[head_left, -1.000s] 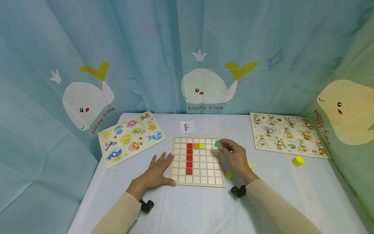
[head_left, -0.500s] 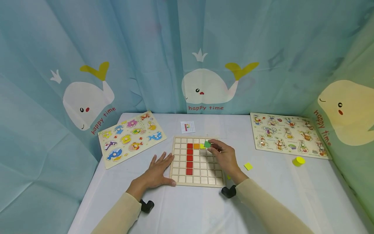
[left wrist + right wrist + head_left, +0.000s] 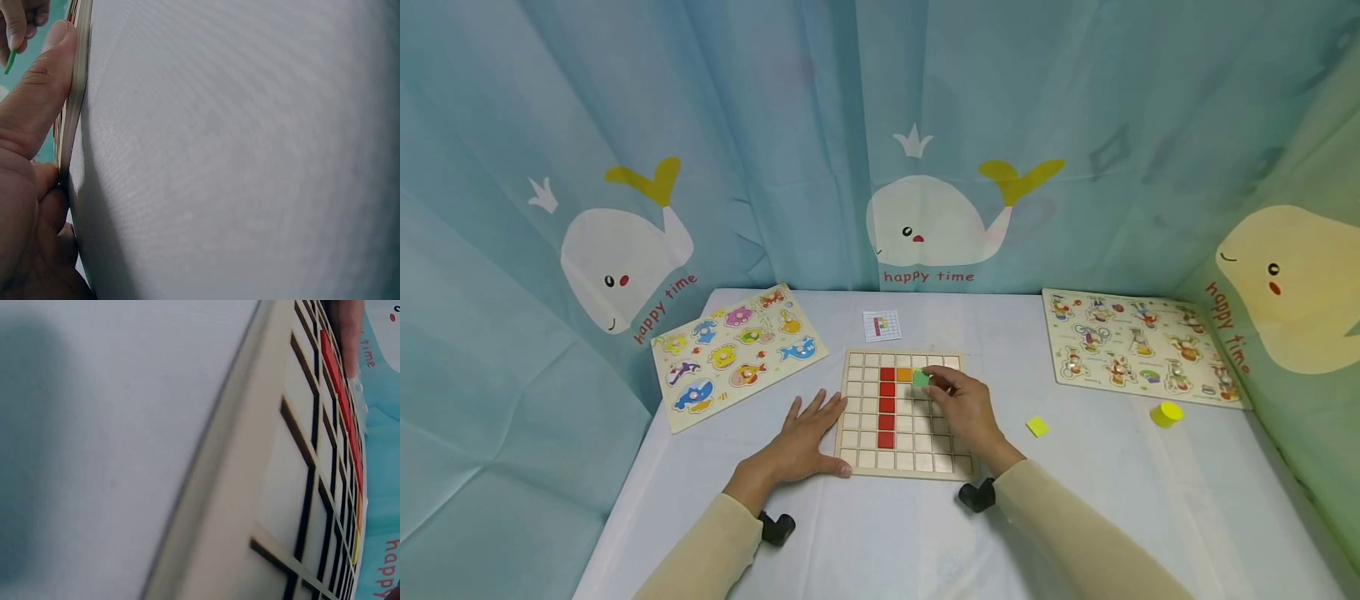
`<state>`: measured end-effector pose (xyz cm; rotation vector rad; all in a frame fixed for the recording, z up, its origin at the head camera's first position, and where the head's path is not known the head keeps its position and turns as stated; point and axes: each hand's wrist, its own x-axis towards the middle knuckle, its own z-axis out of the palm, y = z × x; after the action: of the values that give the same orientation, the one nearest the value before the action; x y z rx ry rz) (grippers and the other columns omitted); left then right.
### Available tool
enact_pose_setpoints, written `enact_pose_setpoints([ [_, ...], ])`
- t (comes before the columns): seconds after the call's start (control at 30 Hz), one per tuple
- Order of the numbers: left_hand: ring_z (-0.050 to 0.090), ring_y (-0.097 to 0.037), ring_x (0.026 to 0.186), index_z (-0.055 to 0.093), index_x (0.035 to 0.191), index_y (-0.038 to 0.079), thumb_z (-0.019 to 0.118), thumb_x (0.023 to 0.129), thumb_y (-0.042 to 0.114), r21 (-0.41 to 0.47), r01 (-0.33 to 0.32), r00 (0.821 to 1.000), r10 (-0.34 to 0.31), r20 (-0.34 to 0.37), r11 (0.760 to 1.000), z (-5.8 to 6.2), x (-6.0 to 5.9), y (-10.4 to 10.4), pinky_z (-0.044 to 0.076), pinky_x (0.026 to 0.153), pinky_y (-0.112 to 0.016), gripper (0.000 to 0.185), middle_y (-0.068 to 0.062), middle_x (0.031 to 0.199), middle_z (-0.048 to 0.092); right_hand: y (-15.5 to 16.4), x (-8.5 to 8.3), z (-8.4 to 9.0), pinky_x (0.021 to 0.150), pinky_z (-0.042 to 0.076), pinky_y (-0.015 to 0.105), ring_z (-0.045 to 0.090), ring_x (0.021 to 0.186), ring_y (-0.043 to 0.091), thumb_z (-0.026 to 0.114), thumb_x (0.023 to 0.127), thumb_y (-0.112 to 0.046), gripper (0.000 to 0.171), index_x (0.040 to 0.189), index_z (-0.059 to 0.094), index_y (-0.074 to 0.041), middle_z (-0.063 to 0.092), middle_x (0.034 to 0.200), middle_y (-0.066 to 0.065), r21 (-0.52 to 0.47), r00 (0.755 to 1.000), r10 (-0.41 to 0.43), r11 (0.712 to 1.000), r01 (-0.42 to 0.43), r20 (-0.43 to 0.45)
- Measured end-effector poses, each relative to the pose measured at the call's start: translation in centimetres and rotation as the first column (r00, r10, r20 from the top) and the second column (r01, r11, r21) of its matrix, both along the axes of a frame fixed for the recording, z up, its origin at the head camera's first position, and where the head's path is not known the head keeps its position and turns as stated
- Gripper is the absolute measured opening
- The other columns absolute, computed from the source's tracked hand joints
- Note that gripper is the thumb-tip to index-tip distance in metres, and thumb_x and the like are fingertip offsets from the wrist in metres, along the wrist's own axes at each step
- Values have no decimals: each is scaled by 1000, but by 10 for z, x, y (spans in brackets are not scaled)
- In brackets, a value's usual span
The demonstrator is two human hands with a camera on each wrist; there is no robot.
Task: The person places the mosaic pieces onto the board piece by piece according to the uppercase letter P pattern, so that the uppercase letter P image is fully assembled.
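A wooden grid board (image 3: pixel 917 477) lies mid-table, with a column of red square tiles (image 3: pixel 886 405) and an orange tile (image 3: pixel 904 375) beside the top one. My right hand (image 3: pixel 964 408) pinches a green square tile (image 3: pixel 921 377) between thumb and fingers, close over the board just right of the orange one. In the right wrist view a yellow tile (image 3: pixel 356 547) sits past the orange; from the head, the green tile covers it. My left hand (image 3: pixel 799 442) rests at the board's left edge, fingers spread, the thumb (image 3: pixel 53 65) against its near left corner.
Behind the board lies a small card (image 3: pixel 882 326) printed with a coloured grid. Picture puzzle boards stand at back left (image 3: pixel 737 358) and back right (image 3: pixel 1138 346). A loose yellow tile (image 3: pixel 1037 427) and a yellow cylinder (image 3: pixel 1166 413) lie to the right.
My right hand has carried the green tile leftward, from the board's right edge to over the yellow tile. One loose yellow tile is now hidden by the right arm. My left hand stays put.
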<state>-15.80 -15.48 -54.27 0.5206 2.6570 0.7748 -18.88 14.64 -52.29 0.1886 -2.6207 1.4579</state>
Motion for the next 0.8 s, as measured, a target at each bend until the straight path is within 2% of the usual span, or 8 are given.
enact_pose_setpoints([
  [0.17,6,-28,166,31,167,13,90,77,54,-3,-1,1000,1,0,1000,-2,-1,0,-7,134,-55,116,-4,175,26,-4,-1,-3,63,49,18,59,80,15,79,93,-5,28,121,78,-6,74,96,9,-1,999,8,1000,-8,36],
  [0.47,5,-27,166,29,168,14,89,78,55,-19,2,1000,-2,5,1000,-2,-1,0,-8,134,-54,116,-2,176,24,-11,2,-8,79,54,28,62,93,19,78,95,-9,27,122,77,-9,74,102,5,65,990,36,997,-45,134],
  [0.6,6,-28,166,30,167,13,90,77,54,-7,-1,1000,1,1,1000,-1,0,0,-7,134,-55,115,-3,175,25,-14,3,-10,80,53,30,60,93,19,81,92,-11,28,120,79,-10,74,99,3,104,985,22,994,-40,171],
  [0.8,6,-28,166,31,167,13,90,77,53,-1,-6,1000,6,4,1000,0,1,1,-7,134,-55,115,-3,175,26,-17,4,-11,86,57,38,63,97,21,80,92,-11,27,119,79,-8,76,104,5,151,985,48,986,-73,163],
])
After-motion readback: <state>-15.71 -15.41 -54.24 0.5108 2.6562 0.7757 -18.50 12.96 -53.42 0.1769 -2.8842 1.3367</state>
